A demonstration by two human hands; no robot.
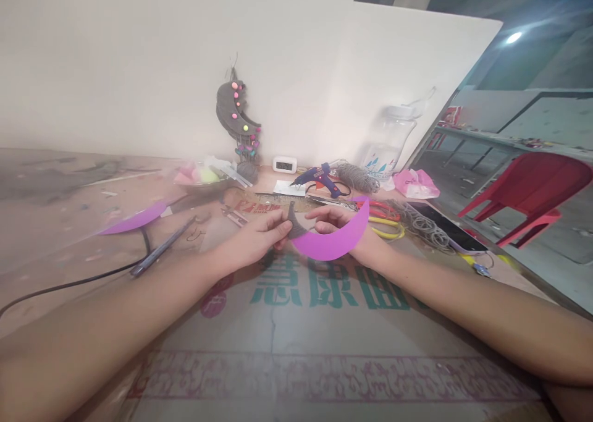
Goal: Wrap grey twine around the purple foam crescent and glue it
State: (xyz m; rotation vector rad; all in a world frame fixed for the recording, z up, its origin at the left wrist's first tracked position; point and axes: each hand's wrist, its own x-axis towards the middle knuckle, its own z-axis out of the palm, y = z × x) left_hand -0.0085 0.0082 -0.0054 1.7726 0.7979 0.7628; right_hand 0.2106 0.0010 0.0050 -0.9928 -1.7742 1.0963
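Head view: I look down on two bare hands, tips toward each other, over a printed board [319, 335].
Crescent [328, 247]: purple, held up above the board between the hands, horns upward; grey yarn [297, 226] wraps its left horn.
Left hand [269, 232]: I see thumb and fingers closed in a narrow pinch on the wrapped horn.
Right hand [331, 217]: partly behind the crescent, fingers bent, tips showing in its hollow; I cannot tell whether they grip anything.
Beyond the hands: I have the glue gun [318, 175], the clock [284, 164] to its left, and the scissors [386, 210] near the right hand.
Left side: a pen [162, 247] near a second purple piece [136, 219].
Right side: a phone [449, 229], loose cord [424, 224] at its edge.
Wall: a grey moon [227, 108] dotted with coloured balls.
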